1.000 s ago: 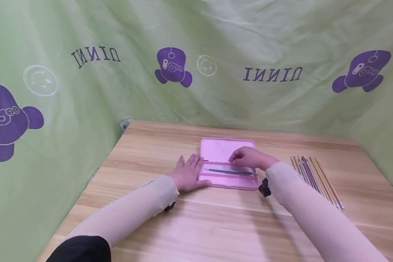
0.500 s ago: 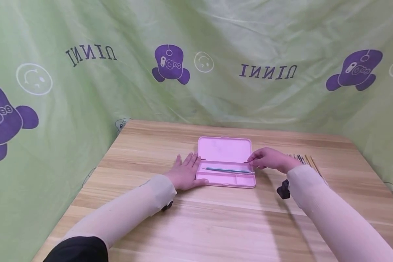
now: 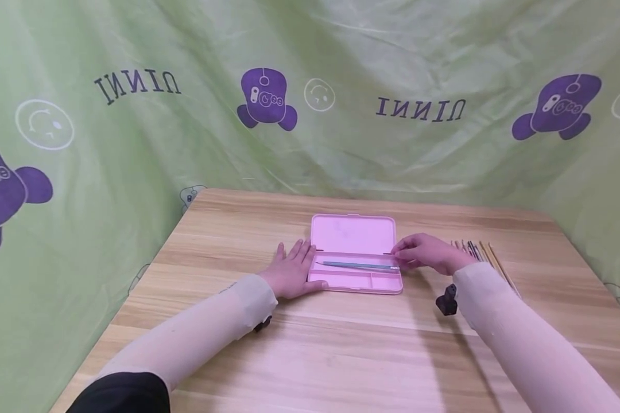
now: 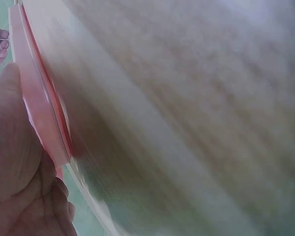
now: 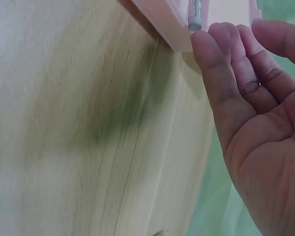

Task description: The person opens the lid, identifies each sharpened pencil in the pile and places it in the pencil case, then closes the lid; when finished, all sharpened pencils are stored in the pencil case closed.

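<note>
An open pink pencil case point(image 3: 352, 234) lies on the table with its lid folded back. One bluish-green pencil point(image 3: 359, 265) rests lengthwise in its long rear compartment, tip to the left. My left hand point(image 3: 289, 277) is spread beside the case's left end, thumb along the front corner. At the other end is my right hand point(image 3: 425, 252), fingertips right at the edge near the hinge. The right wrist view shows those fingers point(image 5: 214, 61) nearly straight beside the pencil's eraser end point(image 5: 195, 18), with the thumb held apart.
Several pencils point(image 3: 488, 255) lie side by side on the wooden table point(image 3: 341, 350) to the right, partly hidden by my right hand and sleeve. A green printed curtain point(image 3: 351, 160) hangs behind the table's far edge.
My right hand has moved from over the case to its right edge. The pencil has shifted slightly left and sits within the compartment. My left hand has stayed beside the case.
</note>
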Demonstrator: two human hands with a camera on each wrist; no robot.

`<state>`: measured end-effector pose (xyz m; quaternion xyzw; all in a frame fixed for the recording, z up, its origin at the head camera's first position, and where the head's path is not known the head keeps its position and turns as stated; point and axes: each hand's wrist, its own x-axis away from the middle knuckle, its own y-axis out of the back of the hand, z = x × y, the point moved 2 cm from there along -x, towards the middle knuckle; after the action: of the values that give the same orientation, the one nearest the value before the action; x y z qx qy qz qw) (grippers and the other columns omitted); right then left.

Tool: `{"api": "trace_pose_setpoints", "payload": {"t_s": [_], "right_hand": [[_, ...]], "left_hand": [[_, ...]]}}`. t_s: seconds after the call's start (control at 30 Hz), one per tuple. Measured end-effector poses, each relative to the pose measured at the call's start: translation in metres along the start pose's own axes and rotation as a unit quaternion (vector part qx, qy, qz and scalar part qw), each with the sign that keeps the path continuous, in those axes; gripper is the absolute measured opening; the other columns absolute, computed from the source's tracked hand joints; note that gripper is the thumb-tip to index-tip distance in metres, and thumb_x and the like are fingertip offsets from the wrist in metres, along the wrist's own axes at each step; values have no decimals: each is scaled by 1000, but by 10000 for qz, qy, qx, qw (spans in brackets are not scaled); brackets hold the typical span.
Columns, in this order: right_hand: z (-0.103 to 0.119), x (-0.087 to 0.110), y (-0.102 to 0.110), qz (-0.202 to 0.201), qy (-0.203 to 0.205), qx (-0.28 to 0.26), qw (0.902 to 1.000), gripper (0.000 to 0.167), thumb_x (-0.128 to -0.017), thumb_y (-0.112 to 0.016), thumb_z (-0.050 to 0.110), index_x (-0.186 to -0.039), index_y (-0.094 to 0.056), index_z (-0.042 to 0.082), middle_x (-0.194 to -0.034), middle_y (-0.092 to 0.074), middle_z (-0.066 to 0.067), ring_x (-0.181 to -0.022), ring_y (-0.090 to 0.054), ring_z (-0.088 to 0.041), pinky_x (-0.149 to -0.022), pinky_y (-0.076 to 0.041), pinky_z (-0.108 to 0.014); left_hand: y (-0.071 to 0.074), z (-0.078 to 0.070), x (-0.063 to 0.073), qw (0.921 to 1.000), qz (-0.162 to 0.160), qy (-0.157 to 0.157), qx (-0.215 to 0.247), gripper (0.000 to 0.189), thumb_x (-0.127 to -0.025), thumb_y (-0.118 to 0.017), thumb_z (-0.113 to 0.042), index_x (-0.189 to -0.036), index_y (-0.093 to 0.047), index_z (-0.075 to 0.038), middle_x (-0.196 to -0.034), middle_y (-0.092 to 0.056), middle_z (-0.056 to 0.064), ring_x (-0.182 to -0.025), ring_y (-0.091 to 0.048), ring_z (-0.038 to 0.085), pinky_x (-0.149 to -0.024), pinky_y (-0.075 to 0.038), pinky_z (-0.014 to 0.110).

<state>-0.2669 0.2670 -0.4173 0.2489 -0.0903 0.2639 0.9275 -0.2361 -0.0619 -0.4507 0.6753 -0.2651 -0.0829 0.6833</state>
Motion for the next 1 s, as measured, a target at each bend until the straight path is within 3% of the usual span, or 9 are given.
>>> {"api": "trace_pose_setpoints", "payload": {"t_s": [0.37,0.6,0.8,1.0], "right_hand": [[-13,25,35,-401,122,-72,9991,39,-105,-54,5,-131,-47,-23,-120,-64,-24,-107,-67,-23,-97,-56,-40],[-38,54,78,-1045,161,-299,9939,32,-106,-49,0,-126,-45,-25,-102,-67,-4,-91,-66,-8,-84,-58,-26],[-64,78,103,-1333,-41,-457,9900,23,-107,-46,0,-119,-55,-17,-95,-67,5,-85,-66,-5,-79,-58,-22],[-88,94,115,-1395,-24,-1241,9824,25,-107,-44,-5,-102,-67,3,-90,-70,4,-81,-68,-6,-75,-58,-21]], "left_hand": [[0,4,-3,10000,38,-4,12,106,-97,-33,-79,-165,-6,-3,-171,4,15,-157,5,31,-122,4,61],[0,7,-3,9999,95,57,-1,105,-98,-33,-79,-165,-5,-4,-172,4,14,-157,6,30,-122,4,61],[-1,10,-5,9999,108,58,9,105,-98,-33,-79,-166,-5,-4,-172,4,13,-157,6,29,-122,4,62],[-2,11,-7,9999,107,41,-30,105,-98,-32,-79,-166,-5,-4,-172,4,13,-157,6,29,-122,3,61]]}}
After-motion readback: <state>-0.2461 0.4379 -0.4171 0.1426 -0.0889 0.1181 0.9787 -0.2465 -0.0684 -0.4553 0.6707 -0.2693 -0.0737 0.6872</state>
